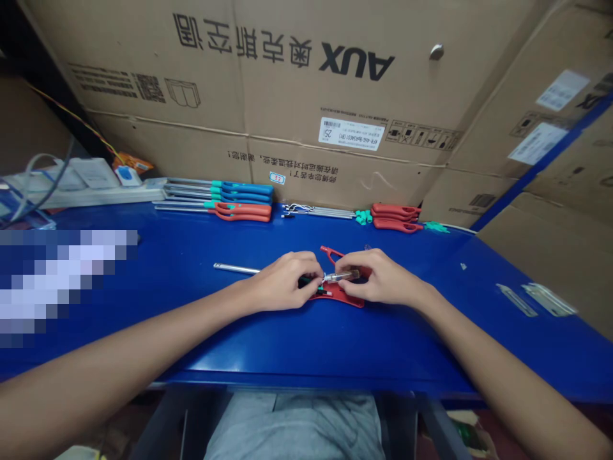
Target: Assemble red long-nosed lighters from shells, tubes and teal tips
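Both my hands meet at the middle of the blue table (306, 345). My left hand (285, 281) is closed around the joint where a long metal tube (234, 268) enters a red lighter handle shell (342, 292). My right hand (378, 278) pinches a small clear cylinder (341, 276) lying in that red shell. The shell lies flat on the table, with a red trigger loop (330, 253) sticking out behind my fingers. Small dark and green parts sit between my two thumbs.
Finished long lighters with blue (242, 190) and red handles (239, 211) lie in a row at the back left. Red handles (395, 217), teal caps (364, 217) and metal tubes (318, 211) lie at the back right. Cardboard boxes (306, 96) wall the rear. Metal strips (536, 299) rest at right.
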The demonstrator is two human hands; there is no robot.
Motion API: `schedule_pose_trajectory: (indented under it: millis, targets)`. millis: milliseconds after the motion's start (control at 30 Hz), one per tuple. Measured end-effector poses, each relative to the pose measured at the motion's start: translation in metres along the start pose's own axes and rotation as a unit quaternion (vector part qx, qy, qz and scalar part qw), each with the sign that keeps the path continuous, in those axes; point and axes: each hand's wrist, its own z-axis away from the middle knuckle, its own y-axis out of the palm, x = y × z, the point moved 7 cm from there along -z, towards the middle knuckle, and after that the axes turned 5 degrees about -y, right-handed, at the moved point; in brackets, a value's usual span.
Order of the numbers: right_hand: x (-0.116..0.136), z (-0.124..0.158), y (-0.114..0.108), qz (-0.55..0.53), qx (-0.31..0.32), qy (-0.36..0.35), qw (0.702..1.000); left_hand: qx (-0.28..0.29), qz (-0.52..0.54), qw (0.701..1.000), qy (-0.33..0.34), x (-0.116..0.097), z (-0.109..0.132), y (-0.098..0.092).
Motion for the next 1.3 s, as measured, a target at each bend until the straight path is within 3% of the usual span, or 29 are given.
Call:
schedule_pose_trajectory:
  millis: [1033, 1300]
  targets:
    - [-0.0047, -0.0002, 0.0053, -0.019, 0.019, 0.009, 1.0, 0.004, 0.01, 1.0, -0.01, 0.0012, -0.0007, -0.0007]
    - [0.0006, -0.0003, -0.0008, 0.022, 0.016, 0.009, 1.0, 0.0, -0.025, 1.0, -0.019, -0.0009, -0.0015, -0.0072]
